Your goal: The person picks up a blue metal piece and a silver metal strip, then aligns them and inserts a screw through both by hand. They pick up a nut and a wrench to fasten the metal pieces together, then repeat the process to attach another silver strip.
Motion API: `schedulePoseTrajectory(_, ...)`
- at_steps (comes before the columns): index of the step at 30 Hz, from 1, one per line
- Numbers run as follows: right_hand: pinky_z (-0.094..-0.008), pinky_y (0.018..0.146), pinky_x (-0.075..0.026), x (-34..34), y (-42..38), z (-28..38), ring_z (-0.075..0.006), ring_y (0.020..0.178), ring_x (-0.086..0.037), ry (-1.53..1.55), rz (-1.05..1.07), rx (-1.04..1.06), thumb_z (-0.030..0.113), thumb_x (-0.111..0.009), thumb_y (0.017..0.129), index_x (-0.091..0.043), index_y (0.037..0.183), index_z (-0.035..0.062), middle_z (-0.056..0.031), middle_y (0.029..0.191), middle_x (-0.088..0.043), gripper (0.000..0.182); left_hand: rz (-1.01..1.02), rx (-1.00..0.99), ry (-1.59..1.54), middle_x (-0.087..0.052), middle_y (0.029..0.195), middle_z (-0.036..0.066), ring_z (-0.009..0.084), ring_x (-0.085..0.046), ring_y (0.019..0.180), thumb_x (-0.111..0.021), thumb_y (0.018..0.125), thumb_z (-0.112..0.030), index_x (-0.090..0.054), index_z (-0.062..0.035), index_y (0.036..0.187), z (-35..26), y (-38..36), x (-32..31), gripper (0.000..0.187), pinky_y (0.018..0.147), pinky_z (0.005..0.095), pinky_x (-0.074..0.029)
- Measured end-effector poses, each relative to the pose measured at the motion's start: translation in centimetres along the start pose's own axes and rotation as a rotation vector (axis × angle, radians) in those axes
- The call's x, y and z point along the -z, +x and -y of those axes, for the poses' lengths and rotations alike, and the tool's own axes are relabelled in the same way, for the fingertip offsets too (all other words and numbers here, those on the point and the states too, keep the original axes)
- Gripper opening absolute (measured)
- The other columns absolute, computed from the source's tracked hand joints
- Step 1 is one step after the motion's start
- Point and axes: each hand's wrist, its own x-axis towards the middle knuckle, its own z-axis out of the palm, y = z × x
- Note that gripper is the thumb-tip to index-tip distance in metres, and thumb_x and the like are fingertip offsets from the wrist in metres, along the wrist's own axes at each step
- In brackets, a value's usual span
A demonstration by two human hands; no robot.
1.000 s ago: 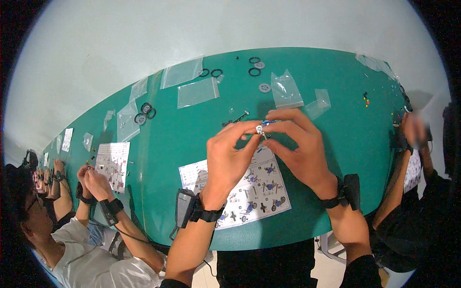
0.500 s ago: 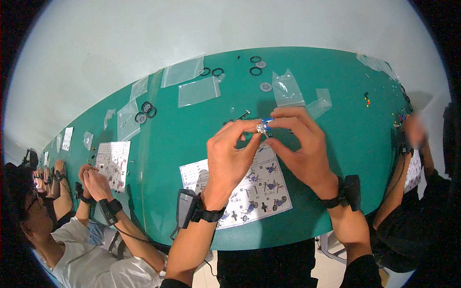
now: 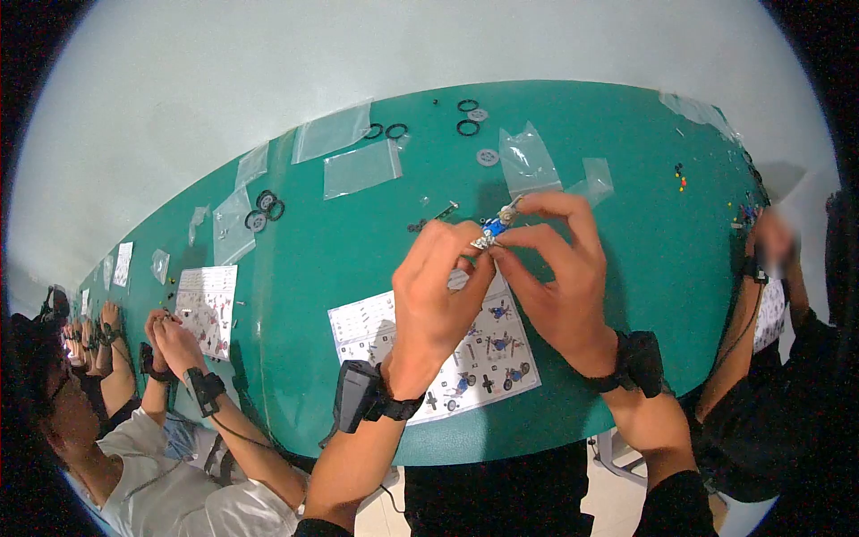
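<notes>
Between my hands, above the table, is a small blue and silver toy model part (image 3: 494, 227), tilted up to the right. My left hand (image 3: 438, 279) pinches its lower end between thumb and fingers. My right hand (image 3: 562, 277) is closed around its other side, thumb and index finger near the lower end and another finger touching the upper tip. Beneath my hands lies a printed instruction sheet (image 3: 488, 367) with pictures of a small vehicle, partly covered by my left hand and wrist. A thin dark strip (image 3: 447, 211) and small grey pieces (image 3: 417, 225) lie just beyond my left hand.
Black tyre rings (image 3: 468, 128), a grey wheel disc (image 3: 487, 157) and clear plastic bags (image 3: 530, 159) lie farther back on the green table (image 3: 626, 286). At left, a co-worker's hands (image 3: 174, 340) work beside another sheet (image 3: 208, 304). Another person's hand (image 3: 771, 237) is at right.
The blue and silver part has been turned, so more of its length shows, pointing up to the right. My right fingers have shifted along it. The view has moved slightly.
</notes>
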Motion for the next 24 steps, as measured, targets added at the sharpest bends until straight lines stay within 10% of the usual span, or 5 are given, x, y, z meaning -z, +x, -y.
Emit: schedulePoseTrajectory(24, -0.0315, 0.066, -0.056, -0.8, -0.6, 1.6, -0.0211, 0.075, -0.072, 0.244, -0.091, -0.208, 0.001, -0.079, 0.084, -0.071, 0.096, 0.0027, -0.0097, 0.087, -0.071, 0.015, -0.162, -0.250, 0.149, -0.063, 0.077, 0.010, 0.0260, -0.063, 0.069, -0.076, 0.069, 0.015, -0.070, -0.0023, 0.107, 0.1, -0.8, -0.8, 0.042, 0.059, 0.0342, -0.050)
